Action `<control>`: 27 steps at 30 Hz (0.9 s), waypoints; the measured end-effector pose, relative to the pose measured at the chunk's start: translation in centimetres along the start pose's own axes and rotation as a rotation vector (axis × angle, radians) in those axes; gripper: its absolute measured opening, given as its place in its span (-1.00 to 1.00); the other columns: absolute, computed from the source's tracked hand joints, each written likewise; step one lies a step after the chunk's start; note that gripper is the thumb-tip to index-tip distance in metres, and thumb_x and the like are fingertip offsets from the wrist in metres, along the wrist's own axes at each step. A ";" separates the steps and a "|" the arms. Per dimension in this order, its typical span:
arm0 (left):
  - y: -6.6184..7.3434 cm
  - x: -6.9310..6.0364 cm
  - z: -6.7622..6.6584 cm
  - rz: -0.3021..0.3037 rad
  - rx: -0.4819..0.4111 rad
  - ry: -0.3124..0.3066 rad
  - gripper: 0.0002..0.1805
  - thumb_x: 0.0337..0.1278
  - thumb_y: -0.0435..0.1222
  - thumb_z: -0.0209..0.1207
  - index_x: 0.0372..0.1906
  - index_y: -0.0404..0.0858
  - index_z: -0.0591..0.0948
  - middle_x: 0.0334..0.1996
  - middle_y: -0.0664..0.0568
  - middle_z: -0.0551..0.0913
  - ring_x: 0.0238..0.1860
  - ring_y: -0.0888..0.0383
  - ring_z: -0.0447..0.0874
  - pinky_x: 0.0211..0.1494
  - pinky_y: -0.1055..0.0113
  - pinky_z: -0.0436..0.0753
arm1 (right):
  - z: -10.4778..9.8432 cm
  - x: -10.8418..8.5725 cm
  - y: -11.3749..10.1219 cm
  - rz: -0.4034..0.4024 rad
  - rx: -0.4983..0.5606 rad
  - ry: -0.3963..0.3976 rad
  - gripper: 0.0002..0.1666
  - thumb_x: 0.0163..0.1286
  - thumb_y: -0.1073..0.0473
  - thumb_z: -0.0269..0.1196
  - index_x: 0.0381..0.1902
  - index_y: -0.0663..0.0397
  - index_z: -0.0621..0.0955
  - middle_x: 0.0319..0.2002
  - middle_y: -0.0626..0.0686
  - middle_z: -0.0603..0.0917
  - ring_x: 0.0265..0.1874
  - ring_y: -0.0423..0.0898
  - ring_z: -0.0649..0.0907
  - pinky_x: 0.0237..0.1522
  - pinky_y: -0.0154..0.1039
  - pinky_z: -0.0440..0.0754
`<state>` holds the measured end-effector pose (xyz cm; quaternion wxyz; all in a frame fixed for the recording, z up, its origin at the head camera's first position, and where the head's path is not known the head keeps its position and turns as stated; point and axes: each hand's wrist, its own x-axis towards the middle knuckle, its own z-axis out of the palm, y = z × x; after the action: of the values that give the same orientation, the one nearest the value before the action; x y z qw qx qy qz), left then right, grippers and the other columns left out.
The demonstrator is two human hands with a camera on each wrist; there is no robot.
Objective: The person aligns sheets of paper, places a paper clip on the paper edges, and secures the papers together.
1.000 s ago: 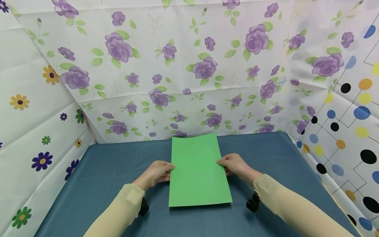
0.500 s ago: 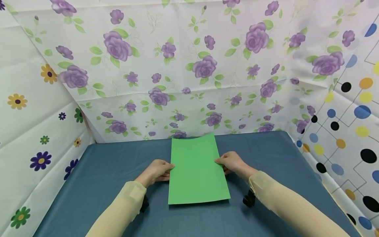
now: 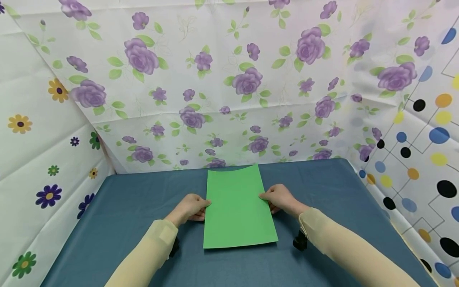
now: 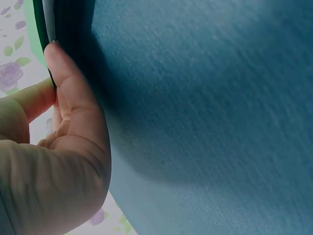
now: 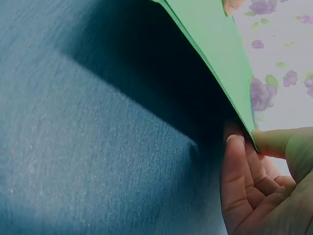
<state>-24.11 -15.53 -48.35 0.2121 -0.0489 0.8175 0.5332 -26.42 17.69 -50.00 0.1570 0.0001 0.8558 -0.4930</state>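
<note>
A green sheet [image 3: 236, 211], like stiff paper or thin card, is held slightly bowed just above the blue table, with its shadow beneath it in the right wrist view. My left hand [image 3: 190, 208] pinches its left edge between thumb and fingers. At the opposite edge my right hand [image 3: 281, 198] pinches it the same way. In the left wrist view the left hand [image 4: 63, 142] grips the thin edge of the sheet, seen nearly edge-on. From the right wrist the thumb of the right hand [image 5: 264, 181] lies on top, the fingers underneath.
A dark blue cloth covers the table [image 3: 143, 191]. Behind it hangs a white curtain [image 3: 222, 87] with purple roses. Patterned sheets flank it: flowers at left [image 3: 36, 159], coloured dots at right [image 3: 423, 167]. Black wrist cameras [image 3: 300, 240] sit under the sleeves.
The green sheet has shifted slightly left and its far edge has dropped a little. My right hand has moved a little left with it. Both hands keep their pinch.
</note>
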 end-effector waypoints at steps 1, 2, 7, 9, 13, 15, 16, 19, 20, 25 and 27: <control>0.0 0.0 0.0 0.000 0.004 -0.001 -0.64 0.50 -0.22 0.19 -0.44 -0.37 0.64 -0.55 -0.13 0.62 -0.55 0.11 0.64 -0.34 0.17 0.77 | 0.0 0.0 0.1 -0.005 -0.012 0.003 -0.58 0.47 0.04 0.34 -0.56 0.16 0.70 -0.61 0.14 0.66 -0.67 -0.02 0.63 -0.53 -0.09 0.73; 0.0 -0.1 0.0 0.002 0.009 -0.002 -0.63 0.50 -0.22 0.19 -0.45 -0.37 0.64 -0.57 -0.14 0.62 -0.57 0.11 0.63 -0.35 0.18 0.76 | 0.1 0.0 0.1 -0.010 -0.026 0.006 -0.57 0.47 0.04 0.34 -0.58 0.16 0.69 -0.62 0.14 0.65 -0.68 -0.01 0.63 -0.54 -0.09 0.73; -0.1 -0.1 0.2 0.016 0.029 -0.004 -0.61 0.51 -0.24 0.18 -0.49 -0.39 0.64 -0.59 -0.14 0.61 -0.62 0.13 0.60 -0.41 0.20 0.75 | 0.2 0.2 0.3 -0.020 -0.086 0.019 -0.52 0.46 0.03 0.36 -0.64 0.16 0.65 -0.66 0.14 0.62 -0.70 0.02 0.62 -0.59 -0.09 0.70; -0.1 -0.2 0.3 0.023 0.040 -0.001 -0.60 0.50 -0.25 0.18 -0.50 -0.40 0.64 -0.59 -0.15 0.62 -0.63 0.13 0.60 -0.43 0.20 0.75 | 0.2 0.3 0.4 -0.023 -0.106 0.020 -0.50 0.45 0.03 0.36 -0.67 0.17 0.64 -0.68 0.14 0.62 -0.71 0.02 0.62 -0.61 -0.09 0.69; -0.2 -0.2 0.5 0.033 0.064 0.007 -0.60 0.49 -0.27 0.19 -0.50 -0.43 0.64 -0.59 -0.16 0.62 -0.65 0.14 0.59 -0.44 0.21 0.75 | 0.2 0.2 0.5 -0.042 -0.153 0.024 -0.48 0.45 0.02 0.36 -0.69 0.18 0.64 -0.69 0.14 0.62 -0.73 0.03 0.61 -0.65 -0.10 0.66; -0.2 -0.3 0.6 0.036 0.076 0.012 -0.60 0.49 -0.27 0.19 -0.50 -0.44 0.64 -0.59 -0.16 0.62 -0.65 0.14 0.59 -0.45 0.21 0.75 | 0.3 0.1 0.5 -0.048 -0.175 0.027 -0.48 0.45 0.01 0.36 -0.68 0.18 0.65 -0.70 0.13 0.62 -0.73 0.03 0.61 -0.66 -0.11 0.64; -0.2 -0.3 0.7 0.035 0.080 0.014 -0.61 0.49 -0.28 0.19 -0.49 -0.45 0.64 -0.59 -0.16 0.62 -0.65 0.14 0.60 -0.45 0.21 0.76 | 0.3 0.0 0.5 -0.049 -0.187 0.029 -0.48 0.45 0.00 0.36 -0.68 0.18 0.66 -0.70 0.13 0.63 -0.74 0.02 0.61 -0.66 -0.11 0.63; -0.2 -0.3 0.8 0.033 0.093 0.021 -0.62 0.49 -0.28 0.19 -0.47 -0.45 0.64 -0.60 -0.15 0.62 -0.65 0.14 0.60 -0.45 0.22 0.75 | 0.4 -0.1 0.6 -0.046 -0.215 0.036 -0.50 0.44 -0.01 0.37 -0.65 0.17 0.67 -0.70 0.11 0.63 -0.74 0.02 0.60 -0.67 -0.13 0.60; -0.2 -0.2 0.9 0.033 0.097 0.024 -0.62 0.49 -0.28 0.19 -0.47 -0.45 0.65 -0.60 -0.14 0.61 -0.65 0.15 0.59 -0.45 0.23 0.75 | 0.4 0.0 0.6 -0.043 -0.224 0.037 -0.50 0.44 -0.01 0.37 -0.64 0.16 0.67 -0.70 0.11 0.63 -0.74 0.01 0.60 -0.67 -0.13 0.59; -0.5 0.1 1.0 0.025 0.130 0.037 -0.63 0.48 -0.27 0.21 -0.47 -0.42 0.65 -0.61 -0.12 0.61 -0.66 0.15 0.60 -0.46 0.24 0.75 | 0.6 0.1 0.6 -0.029 -0.244 0.041 -0.52 0.43 -0.01 0.38 -0.63 0.16 0.68 -0.69 0.10 0.64 -0.73 0.01 0.61 -0.69 -0.14 0.58; -0.5 0.3 1.0 0.027 0.149 0.041 -0.64 0.48 -0.26 0.21 -0.47 -0.41 0.65 -0.62 -0.11 0.61 -0.66 0.14 0.60 -0.46 0.24 0.76 | 0.6 0.1 0.6 -0.025 -0.247 0.040 -0.51 0.43 0.00 0.38 -0.64 0.17 0.67 -0.70 0.10 0.64 -0.72 0.02 0.62 -0.69 -0.14 0.58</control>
<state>-23.87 -14.81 -49.27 0.1912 -0.0327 0.8596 0.4728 -26.25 17.49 -50.78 0.1325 -0.0202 0.9128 -0.3857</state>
